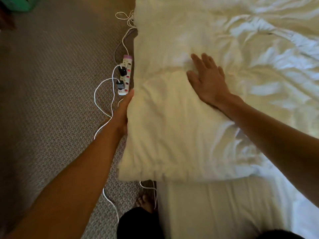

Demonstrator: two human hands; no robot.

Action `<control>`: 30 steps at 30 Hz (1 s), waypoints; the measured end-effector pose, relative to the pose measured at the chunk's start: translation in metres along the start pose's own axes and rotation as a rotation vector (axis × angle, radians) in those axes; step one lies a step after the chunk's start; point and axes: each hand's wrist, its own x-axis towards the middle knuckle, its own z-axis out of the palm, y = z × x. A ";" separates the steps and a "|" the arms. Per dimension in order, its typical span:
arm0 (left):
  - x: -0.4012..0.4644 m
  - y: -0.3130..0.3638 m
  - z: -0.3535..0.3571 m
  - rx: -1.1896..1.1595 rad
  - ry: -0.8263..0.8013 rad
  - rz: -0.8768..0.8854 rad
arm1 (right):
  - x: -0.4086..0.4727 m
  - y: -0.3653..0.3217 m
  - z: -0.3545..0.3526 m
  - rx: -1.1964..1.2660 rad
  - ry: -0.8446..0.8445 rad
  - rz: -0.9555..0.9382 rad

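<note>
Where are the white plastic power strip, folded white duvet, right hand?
white plastic power strip [126, 75], head view, socket face.
folded white duvet [164, 128], head view, top surface.
right hand [208, 82], head view, back of hand.

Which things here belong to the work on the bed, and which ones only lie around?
In the job:
- white duvet
- left hand, against its side edge
- right hand, flat on top

Lying about:
- power strip on the carpet
- white cables
- green object, top left
</note>
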 end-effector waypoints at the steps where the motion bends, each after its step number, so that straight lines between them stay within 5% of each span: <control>1: -0.006 -0.004 -0.002 -0.014 -0.013 -0.057 | -0.009 -0.002 0.004 -0.023 -0.017 0.002; 5: -0.041 -0.026 -0.017 0.061 -0.090 -0.197 | -0.012 -0.005 0.011 -0.070 -0.102 0.048; 10: -0.045 -0.030 -0.012 0.134 0.164 -0.173 | -0.032 -0.037 -0.005 -0.109 -0.168 0.151; 15: -0.102 -0.042 -0.030 0.090 -0.122 -0.634 | -0.100 -0.044 -0.010 -0.128 -0.203 0.111; 18: -0.133 -0.055 -0.042 0.033 -0.231 -0.673 | -0.134 -0.044 -0.013 -0.097 -0.132 0.066; 21: -0.141 -0.073 -0.042 0.081 0.133 -0.502 | -0.174 -0.036 -0.006 -0.130 -0.159 -0.156; 25: -0.165 -0.101 -0.054 0.293 0.697 -0.428 | -0.198 -0.017 -0.014 -0.208 -0.214 0.005; 27: -0.192 -0.103 -0.047 0.245 0.778 -0.415 | -0.205 -0.018 -0.026 -0.226 -0.268 0.050; 30: -0.243 -0.095 -0.004 0.330 0.695 -0.330 | -0.233 -0.020 -0.063 -0.191 -0.338 0.128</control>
